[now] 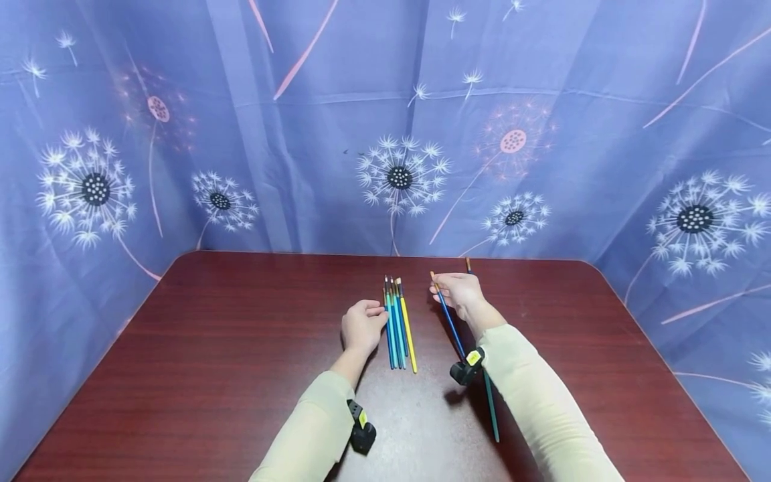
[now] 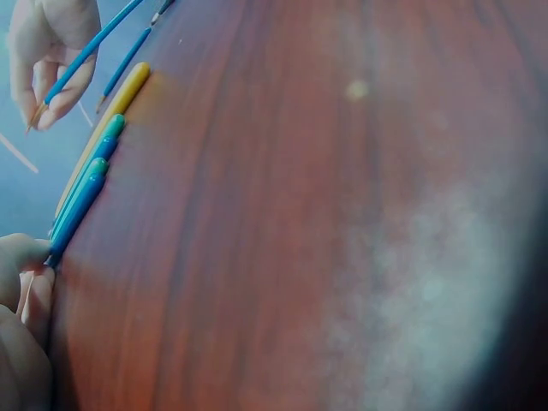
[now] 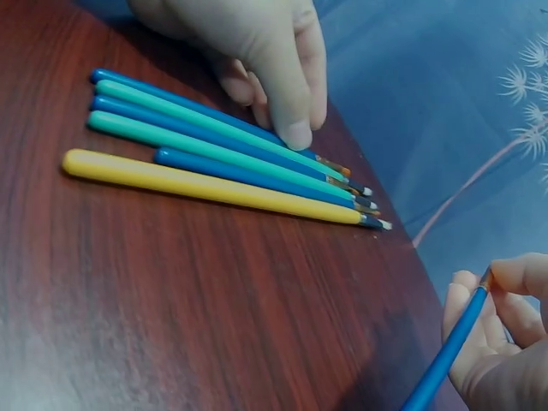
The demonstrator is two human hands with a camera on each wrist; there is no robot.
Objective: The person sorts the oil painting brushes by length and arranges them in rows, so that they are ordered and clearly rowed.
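Note:
Several paintbrushes with blue, green and yellow handles lie side by side in a row, bristle ends away from me. My left hand [image 1: 363, 328] is at the row's left side, and its fingertips [image 3: 297, 135] touch the outermost blue paintbrush [image 3: 197, 104] close to its bristle end. The yellow paintbrush [image 3: 214, 190] lies along the row's right side. My right hand [image 1: 459, 292] is up to the right of the row and pinches another blue paintbrush [image 1: 448, 318] near its bristles, the handle slanting down toward me.
A green paintbrush [image 1: 491, 408] lies apart on the right, partly hidden under my right hand and wrist. The reddish-brown table [image 1: 211, 348] ends at a blue dandelion-print curtain [image 1: 325, 167] behind and at both sides. Each sleeve carries a black wrist camera [image 1: 363, 436].

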